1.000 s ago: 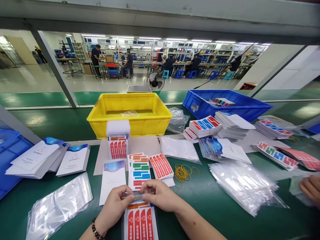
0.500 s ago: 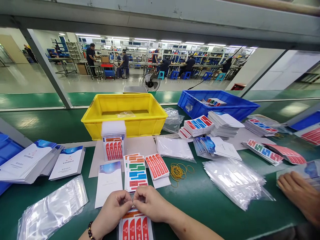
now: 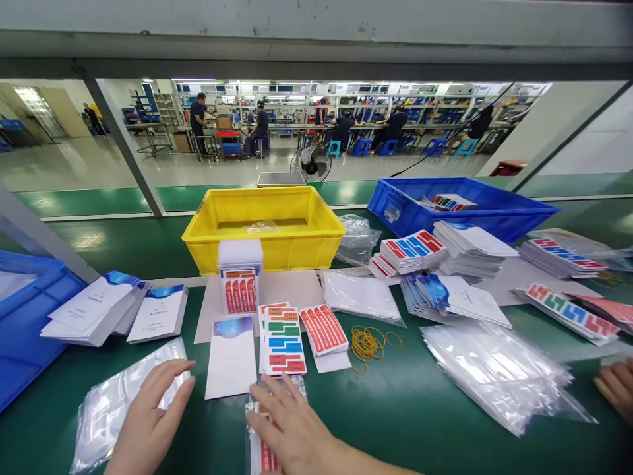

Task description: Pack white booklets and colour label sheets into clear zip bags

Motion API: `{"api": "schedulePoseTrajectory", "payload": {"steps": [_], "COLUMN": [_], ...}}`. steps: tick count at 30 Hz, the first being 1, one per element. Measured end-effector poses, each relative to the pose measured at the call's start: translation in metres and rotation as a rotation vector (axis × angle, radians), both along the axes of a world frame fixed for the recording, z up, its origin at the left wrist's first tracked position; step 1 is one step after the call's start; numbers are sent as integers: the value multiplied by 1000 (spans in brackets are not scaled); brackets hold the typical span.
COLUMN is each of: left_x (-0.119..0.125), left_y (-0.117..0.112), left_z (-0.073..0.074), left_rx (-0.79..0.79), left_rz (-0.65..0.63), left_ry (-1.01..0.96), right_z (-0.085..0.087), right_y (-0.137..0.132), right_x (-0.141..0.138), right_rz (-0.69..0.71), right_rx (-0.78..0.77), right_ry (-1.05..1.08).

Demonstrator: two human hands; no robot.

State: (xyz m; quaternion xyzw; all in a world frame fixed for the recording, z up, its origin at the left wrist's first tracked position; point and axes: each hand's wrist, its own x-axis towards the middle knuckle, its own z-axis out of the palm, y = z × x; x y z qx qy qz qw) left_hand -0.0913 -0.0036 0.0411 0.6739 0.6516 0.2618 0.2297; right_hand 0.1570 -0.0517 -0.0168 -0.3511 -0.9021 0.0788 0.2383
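My right hand [image 3: 291,422] lies with fingers spread over a clear plastic bag [image 3: 251,432] that has red and orange sticker sheets inside. Over the stack of clear plastic bags [image 3: 106,409] at the left is my left hand [image 3: 155,412], fingers apart and holding nothing. Just beyond my right hand lie sticker sheets with orange, green, blue and red shapes [image 3: 283,340]. Beside them are red sticker sheets [image 3: 324,330] and a white booklet with a blue top [image 3: 231,359].
A yellow bin [image 3: 264,244] and a blue bin [image 3: 455,208] stand behind. Filled packs [image 3: 241,287] lean on the yellow bin. Rubber bands [image 3: 366,346], more clear bags [image 3: 499,369] and booklet stacks [image 3: 158,313] lie around. A co-worker's hand [image 3: 618,386] is at the far right.
My hands have parted from their pinch at the bag's top edge. The left has moved left to the bag stack; the right has flattened over the filled bag. The view has shifted.
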Motion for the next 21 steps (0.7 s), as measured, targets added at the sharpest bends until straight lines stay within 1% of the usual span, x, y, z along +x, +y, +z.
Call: {"api": "schedulePoseTrajectory", "payload": {"steps": [3,5,7,10,12,14,16,19,21], "left_x": [-26,-39,-48,-57,-62,-66,-68,-63,-50], "left_y": [0,2,6,10,12,13,11,2,-8], "left_z": [5,7,7,-1,-8,-13,-13,-4,3], "left_rx": [1,-41,-150,-356,-391,-370,-356,-322,-279], "left_rz": [109,154,173,160,141,125,129,134,91], "left_ry": [111,201,297,408,426,403,374,341,283], "right_z": [-34,-47,-52,-55,-56,-55,-46,-20,2], "right_y": [-9,-10,-10,-9,-8,-6,-3,4,9], "right_x": [-10,-13,-13,-11,-10,-8,-6,-7,-13], "right_rz": [47,58,56,43,46,76,115,107,44], "right_rx": [50,65,99,182,215,199,143,-7,-191], "right_ry": [-115,-155,-185,-179,-126,-57,12,146,241]}}
